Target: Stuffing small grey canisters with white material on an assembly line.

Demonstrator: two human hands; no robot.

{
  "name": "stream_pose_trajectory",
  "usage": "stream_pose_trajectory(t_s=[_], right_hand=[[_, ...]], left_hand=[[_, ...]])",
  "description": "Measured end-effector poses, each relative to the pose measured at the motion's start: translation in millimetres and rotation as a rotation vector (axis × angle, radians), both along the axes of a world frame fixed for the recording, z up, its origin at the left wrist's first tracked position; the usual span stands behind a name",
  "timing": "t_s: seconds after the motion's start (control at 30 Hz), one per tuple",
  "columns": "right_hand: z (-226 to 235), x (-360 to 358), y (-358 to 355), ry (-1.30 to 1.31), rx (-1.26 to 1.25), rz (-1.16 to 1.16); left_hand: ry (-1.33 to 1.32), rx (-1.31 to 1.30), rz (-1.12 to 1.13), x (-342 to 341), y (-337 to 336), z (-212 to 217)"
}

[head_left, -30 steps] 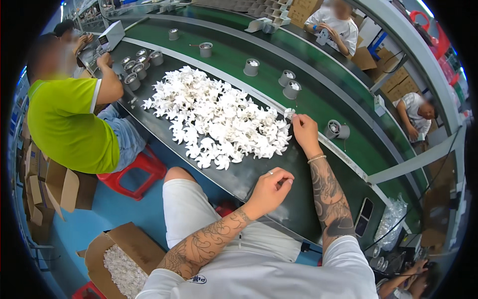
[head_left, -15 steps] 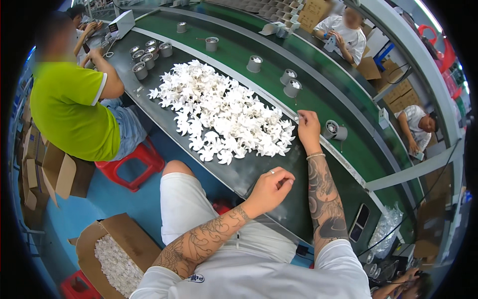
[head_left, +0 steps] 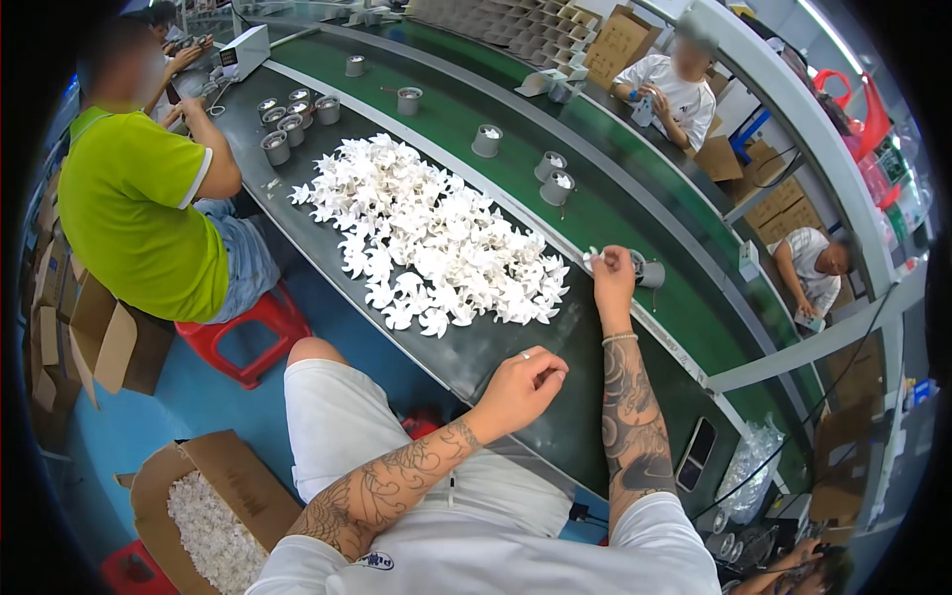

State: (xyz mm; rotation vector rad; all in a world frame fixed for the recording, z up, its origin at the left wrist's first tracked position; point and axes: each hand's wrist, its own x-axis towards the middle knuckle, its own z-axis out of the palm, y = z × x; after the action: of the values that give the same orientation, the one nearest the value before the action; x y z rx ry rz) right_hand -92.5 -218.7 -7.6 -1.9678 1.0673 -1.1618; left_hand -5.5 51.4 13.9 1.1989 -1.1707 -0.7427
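Observation:
A large heap of white star-shaped fan wheels (head_left: 426, 238) covers the middle of the dark work table (head_left: 555, 342). My right hand (head_left: 615, 273) is at the heap's right end, by the pale rail of the green belt. Its fingers pinch a small white piece, apparently one fan wheel (head_left: 592, 255), mostly hidden by them. Just beyond that hand, a grey round housing (head_left: 650, 273) stands on the belt, partly covered by it. Nearer to me, my left hand (head_left: 518, 392) hovers over the table's front edge with fingers curled in; its palm is hidden.
More grey housings (head_left: 486, 141) stand along the green belt (head_left: 446, 124), and several cluster at the table's far left (head_left: 275, 149). A person in a lime shirt (head_left: 144, 213) sits at left. A phone (head_left: 696, 454) and clear plastic bag (head_left: 751, 461) lie right. An open carton (head_left: 233, 471) stands lower left.
The whole view has shifted slightly. My right hand, with its white piece, has come a little nearer and closer to the housing beside it. My left hand stays curled.

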Motion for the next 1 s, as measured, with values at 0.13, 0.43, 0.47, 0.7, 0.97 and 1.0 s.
stream_pose_trajectory(t_s=[0.13, 0.43, 0.47, 0.7, 0.97, 1.0], right_hand=[[17.0, -19.3, 7.7, 0.342, -0.266, -0.129], [21.2, -40.4, -14.2, 0.529, -0.32, -0.341], [22.5, -41.7, -13.3, 0.493, -0.307, -0.339], [57.9, -103.7, 65.2, 0.531, -0.351, -0.21], [56.3, -229.6, 97.5, 0.836, -0.245, -0.438], [54.8, -233.1, 97.9, 0.798, -0.384, -0.452]], left_hand=[[0.003, -0.044, 0.021, -1.3, 0.1, -2.7], [-0.003, -0.028, 0.018, -1.7, 0.3, -2.3], [0.001, 0.001, 0.014, -1.3, 0.7, -1.7], [0.003, -0.029, 0.017, 0.7, 3.7, -0.8], [-0.299, -0.086, 0.234, -3.0, 7.0, 2.8], [-0.479, -0.169, 0.359, -1.6, 6.5, 3.9]])
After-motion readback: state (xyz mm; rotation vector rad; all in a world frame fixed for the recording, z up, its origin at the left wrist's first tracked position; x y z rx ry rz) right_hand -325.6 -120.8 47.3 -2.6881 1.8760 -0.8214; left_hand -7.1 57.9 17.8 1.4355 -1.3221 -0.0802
